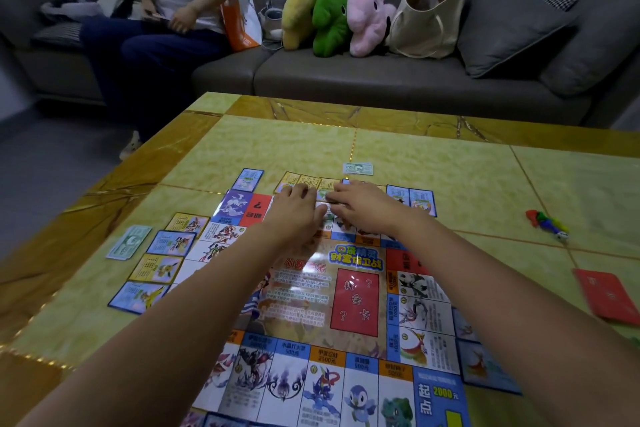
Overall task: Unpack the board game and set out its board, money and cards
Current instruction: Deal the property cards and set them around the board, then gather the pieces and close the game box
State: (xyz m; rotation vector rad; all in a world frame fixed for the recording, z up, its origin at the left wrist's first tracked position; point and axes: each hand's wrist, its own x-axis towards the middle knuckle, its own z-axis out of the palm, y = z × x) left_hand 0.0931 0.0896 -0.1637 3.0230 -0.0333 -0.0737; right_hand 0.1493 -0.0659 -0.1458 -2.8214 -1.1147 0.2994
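Note:
The colourful game board (346,305) lies flat on the yellow table. Property cards line its left edge (171,242) and its far edge (306,180), with two blue ones (411,199) at the far right corner. A pale green stack of money (129,242) lies left of the cards, and a single note (358,168) lies beyond the far row. Both my arms reach across the board. My left hand (294,210) rests palm down, fingers on the far row of yellow cards. My right hand (360,204) pinches a card at that row, beside the left fingertips.
A red card stack (606,296) lies near the table's right edge. Coloured pawns and a die (545,222) sit right of the board. Beyond the table a person (180,3) sits on a grey sofa (381,73) with plush toys (332,15) and bags.

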